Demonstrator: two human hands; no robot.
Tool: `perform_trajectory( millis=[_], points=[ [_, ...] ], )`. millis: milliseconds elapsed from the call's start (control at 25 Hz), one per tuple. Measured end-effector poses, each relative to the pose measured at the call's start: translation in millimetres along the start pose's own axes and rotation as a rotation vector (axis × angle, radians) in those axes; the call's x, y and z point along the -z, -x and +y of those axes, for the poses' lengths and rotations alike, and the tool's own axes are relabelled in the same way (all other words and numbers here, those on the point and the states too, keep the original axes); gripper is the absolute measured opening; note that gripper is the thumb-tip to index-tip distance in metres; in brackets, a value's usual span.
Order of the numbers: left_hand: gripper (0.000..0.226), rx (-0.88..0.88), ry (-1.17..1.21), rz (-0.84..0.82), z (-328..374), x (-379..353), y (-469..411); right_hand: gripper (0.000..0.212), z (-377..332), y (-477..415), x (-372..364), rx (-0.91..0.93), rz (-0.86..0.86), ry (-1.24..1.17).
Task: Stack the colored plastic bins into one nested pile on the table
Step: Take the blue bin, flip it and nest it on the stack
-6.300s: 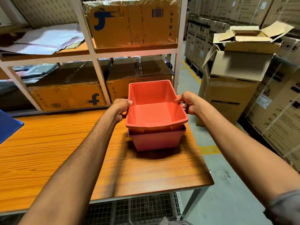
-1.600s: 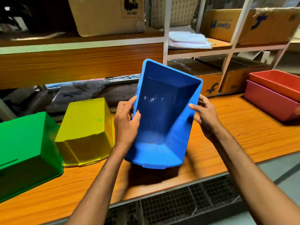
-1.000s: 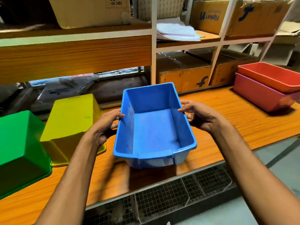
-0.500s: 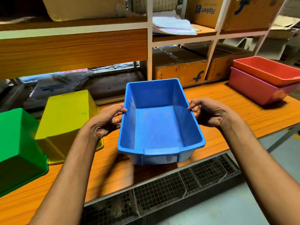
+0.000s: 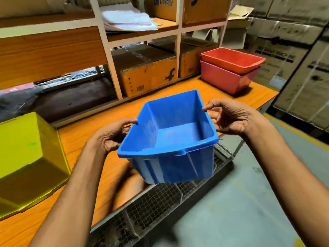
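Observation:
I hold a blue bin [image 5: 170,139] upright in the air above the table's front edge, its open side up. My left hand [image 5: 114,134] grips its left rim and my right hand [image 5: 229,118] grips its right rim. At the table's far right end a red bin [image 5: 233,59] sits nested inside a pink bin [image 5: 226,79]. A yellow bin [image 5: 28,157] lies upside down on the left of the wooden table [image 5: 110,175].
Shelves behind the table hold cardboard boxes [image 5: 147,75] and papers [image 5: 128,18]. Stacked cartons [image 5: 293,65] stand on the floor to the right. A wire mesh rack [image 5: 160,202] runs under the table's front edge. Grey floor lies at lower right.
The blue bin has moved right and lifted off the table, towards the red and pink pile. My view has swung right, so the green bin has left the frame.

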State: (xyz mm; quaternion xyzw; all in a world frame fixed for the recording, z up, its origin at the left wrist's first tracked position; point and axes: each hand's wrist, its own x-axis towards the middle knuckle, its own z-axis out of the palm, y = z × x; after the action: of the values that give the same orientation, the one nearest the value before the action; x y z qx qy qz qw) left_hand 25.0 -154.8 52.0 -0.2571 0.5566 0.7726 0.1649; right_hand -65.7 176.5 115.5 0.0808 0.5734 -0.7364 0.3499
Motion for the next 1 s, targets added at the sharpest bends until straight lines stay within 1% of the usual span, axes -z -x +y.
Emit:
perform_trajectory(
  millis=[80,160,240,320,440,520,600,720,840,1000],
  points=[
    [0.030,-0.120,-0.045,-0.058,-3.9,-31.0,-12.5,0.054,-1.4,17.2,33.2,0.060,0.004,0.044],
    [0.032,-0.193,-0.043,-0.124,-8.5,-66.3,-21.5,0.059,0.0,35.7,68.4,0.158,0.010,0.108],
    [0.041,-0.259,-0.084,-0.168,-15.6,-104.7,-29.5,0.060,3.6,54.7,109.3,0.276,0.024,0.102],
    [0.053,-0.340,-0.173,-0.205,-28.5,-145.8,-38.6,0.059,12.6,70.0,155.4,0.375,0.054,0.110],
    [0.061,-0.470,-0.232,-0.213,-58.8,-220.6,-49.9,0.063,33.6,90.1,233.6,0.450,0.135,0.199],
    [0.063,-0.563,-0.250,-0.214,-76.7,-264.0,-57.0,0.065,46.5,98.0,276.0,0.484,0.191,0.254],
    [0.064,-0.621,-0.274,-0.239,-93.4,-313.1,-71.0,0.066,51.0,108.8,323.0,0.522,0.255,0.257],
    [0.063,-0.655,-0.300,-0.275,-105.0,-377.8,-92.9,0.067,46.0,119.4,385.0,0.531,0.343,0.256],
    [0.061,-0.615,-0.309,-0.306,-104.2,-435.6,-117.6,0.066,27.2,122.6,437.8,0.496,0.429,0.226],
    [0.052,-0.560,-0.353,-0.249,-91.1,-505.6,-167.1,0.061,-10.0,102.6,498.2,0.405,0.533,0.131]
  ],
)
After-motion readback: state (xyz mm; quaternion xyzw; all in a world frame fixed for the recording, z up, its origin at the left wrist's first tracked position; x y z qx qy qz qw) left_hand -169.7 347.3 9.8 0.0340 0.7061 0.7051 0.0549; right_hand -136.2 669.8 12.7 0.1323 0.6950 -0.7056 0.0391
